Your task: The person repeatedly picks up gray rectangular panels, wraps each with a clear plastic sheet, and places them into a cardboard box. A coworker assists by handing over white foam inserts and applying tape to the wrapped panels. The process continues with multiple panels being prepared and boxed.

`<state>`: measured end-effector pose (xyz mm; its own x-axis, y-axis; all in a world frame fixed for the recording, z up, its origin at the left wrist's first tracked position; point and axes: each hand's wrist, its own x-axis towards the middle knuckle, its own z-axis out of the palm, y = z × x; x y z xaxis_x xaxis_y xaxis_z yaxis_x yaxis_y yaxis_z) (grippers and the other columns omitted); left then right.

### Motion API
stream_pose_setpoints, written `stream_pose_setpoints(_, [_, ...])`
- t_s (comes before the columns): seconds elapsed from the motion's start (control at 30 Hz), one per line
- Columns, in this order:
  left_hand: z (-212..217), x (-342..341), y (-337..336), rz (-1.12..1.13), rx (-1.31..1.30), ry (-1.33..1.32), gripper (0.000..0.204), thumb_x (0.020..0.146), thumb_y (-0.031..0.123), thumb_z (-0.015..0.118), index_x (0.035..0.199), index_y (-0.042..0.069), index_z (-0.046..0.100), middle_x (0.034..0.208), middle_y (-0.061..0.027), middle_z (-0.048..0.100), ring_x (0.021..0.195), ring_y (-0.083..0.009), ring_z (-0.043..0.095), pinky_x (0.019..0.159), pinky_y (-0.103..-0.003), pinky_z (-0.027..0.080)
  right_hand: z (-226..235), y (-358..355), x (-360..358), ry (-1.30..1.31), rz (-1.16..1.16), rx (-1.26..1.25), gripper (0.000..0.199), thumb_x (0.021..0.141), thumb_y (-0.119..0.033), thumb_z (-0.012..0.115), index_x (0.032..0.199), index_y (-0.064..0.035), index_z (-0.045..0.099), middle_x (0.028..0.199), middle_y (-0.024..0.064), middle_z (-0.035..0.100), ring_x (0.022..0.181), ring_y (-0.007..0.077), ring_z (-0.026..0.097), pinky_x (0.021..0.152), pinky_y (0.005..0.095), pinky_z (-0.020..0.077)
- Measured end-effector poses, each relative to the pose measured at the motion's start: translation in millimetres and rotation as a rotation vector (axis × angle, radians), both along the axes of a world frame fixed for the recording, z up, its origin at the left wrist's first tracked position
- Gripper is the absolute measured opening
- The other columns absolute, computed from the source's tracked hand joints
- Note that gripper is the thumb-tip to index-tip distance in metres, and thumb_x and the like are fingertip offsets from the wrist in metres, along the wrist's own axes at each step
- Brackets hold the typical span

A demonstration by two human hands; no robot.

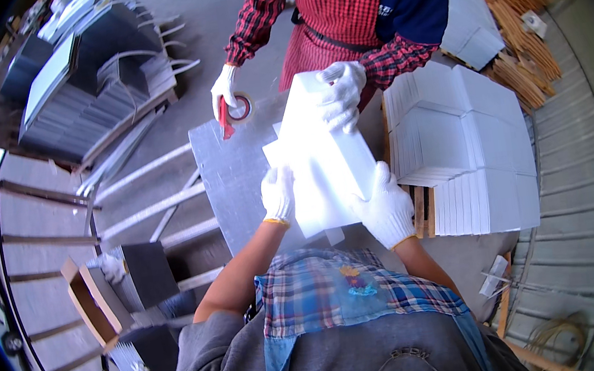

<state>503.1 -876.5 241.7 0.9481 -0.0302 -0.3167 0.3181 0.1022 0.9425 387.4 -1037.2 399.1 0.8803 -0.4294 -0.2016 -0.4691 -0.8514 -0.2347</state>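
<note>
A bright white box-like piece [322, 182], its near face washed out by glare, stands over a grey tabletop [226, 183]. My left hand [279, 193], in a white knit glove, grips its left edge. At its lower right corner my right hand [387, 208], gloved alike, is closed round the edge, thumb along the side. Across from me a co-worker's gloved hand [344, 94] presses on the far upper part of the same piece. The co-worker's other hand [224, 89] holds a red tape dispenser [226, 122] with a roll of tape above the table's far left corner.
Stacks of folded white sheets [463, 150] stand on a pallet to the right. Grey panels [88, 85] are piled at the far left. Metal rails [156, 214] run left of the table. An opened carton [90, 300] and grey boxes [146, 274] lie at lower left.
</note>
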Motion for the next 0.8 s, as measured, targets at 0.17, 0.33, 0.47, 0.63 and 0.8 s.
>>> stream_pose_setpoints(0.17, [-91.0, -87.8, -3.4, -0.224, -0.632, 1.09, 0.066, 0.103, 0.056, 0.043, 0.134, -0.002, 0.052, 0.124, -0.0186, 0.06, 0.113, -0.0316, 0.058, 0.099, -0.045, 0.048, -11.6, -29.3, 1.8, 0.028, 0.032, 0.052, 0.091, 0.082, -0.054, 0.07, 0.142, 0.0011, 0.032, 0.121, 0.0284, 0.061, 0.101, 0.0408, 0.068, 0.085, 0.0482, 0.0556])
stream_pose_setpoints(0.33, [-98.4, -110.6, -50.8, 0.082, -0.901, 1.211, 0.063, 0.102, 0.061, 0.037, 0.121, 0.004, 0.054, 0.12, -0.0165, 0.057, 0.115, -0.0321, 0.052, 0.102, -0.049, 0.042, -12.5, -42.7, -0.3, 0.07, -0.015, 0.08, 0.095, 0.082, -0.051, 0.071, 0.146, 0.0057, 0.03, 0.128, 0.0323, 0.056, 0.112, 0.0438, 0.063, 0.092, 0.0493, 0.0528])
stream_pose_setpoints(0.47, [-171.1, -145.1, -63.6, 0.122, -1.155, 1.072, 0.073, 0.103, 0.063, 0.03, 0.151, 0.008, 0.035, 0.15, -0.0144, 0.043, 0.134, -0.0334, 0.043, 0.114, -0.044, 0.036, -13.6, -36.8, 0.3, 0.016, 0.007, 0.167, 0.094, 0.082, -0.052, 0.071, 0.147, 0.0042, 0.031, 0.127, 0.0318, 0.057, 0.112, 0.0426, 0.063, 0.092, 0.0463, 0.0528])
stream_pose_setpoints(0.63, [-100.0, -126.1, -74.7, 0.3, -1.469, 0.912, 0.082, 0.1, 0.071, 0.019, 0.158, 0.013, 0.024, 0.159, -0.0127, 0.033, 0.146, -0.0337, 0.03, 0.12, -0.049, 0.027, -17.4, -32.2, -0.6, -0.019, -0.062, 0.258, 0.082, 0.084, -0.04, 0.075, 0.143, 0.0033, 0.037, 0.115, 0.0258, 0.064, 0.103, 0.0355, 0.067, 0.086, 0.0398, 0.054])
stream_pose_setpoints(0.8, [-92.3, -111.5, -78.6, 0.511, -1.442, 0.994, 0.083, 0.1, 0.072, 0.017, 0.159, 0.014, 0.025, 0.16, -0.0135, 0.032, 0.148, -0.0348, 0.027, 0.121, -0.051, 0.026, -1.8, -11.2, 5.6, -0.007, -0.154, 0.439, 0.071, 0.091, -0.025, 0.07, 0.145, 0.0043, 0.035, 0.124, 0.025, 0.061, 0.114, 0.0332, 0.062, 0.098, 0.0398, 0.0482])
